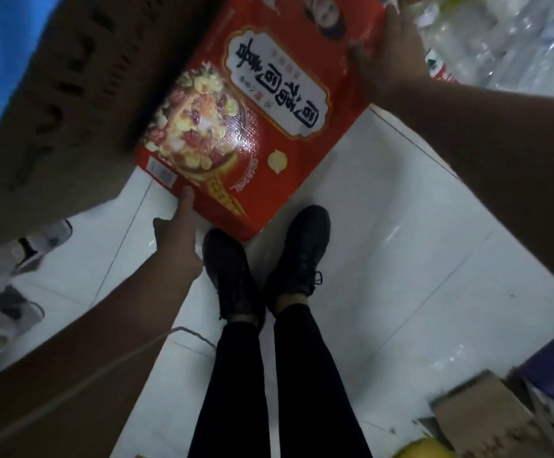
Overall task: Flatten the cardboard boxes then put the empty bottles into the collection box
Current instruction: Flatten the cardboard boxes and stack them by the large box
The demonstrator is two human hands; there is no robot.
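A flat red printed cardboard box (262, 127) hangs tilted above the white floor, in front of my feet. My left hand (178, 238) reaches up to its lower left edge, with the thumb pressed on the edge near a barcode. My right hand (391, 57) grips the box's upper right edge, fingers wrapped behind it. A heap of clear empty plastic bottles (487, 34) lies at the top right, beyond my right hand. A large brown cardboard box (57, 104) stands at the left, and the red box's left side overlaps it.
My two black shoes (265, 266) stand on the white tiled floor (401, 246). Another person's shoes (37, 246) are at the left edge. Brown cardboard pieces (480, 418), a purple item and a yellow object lie at the bottom right. A blue surface fills the top left corner.
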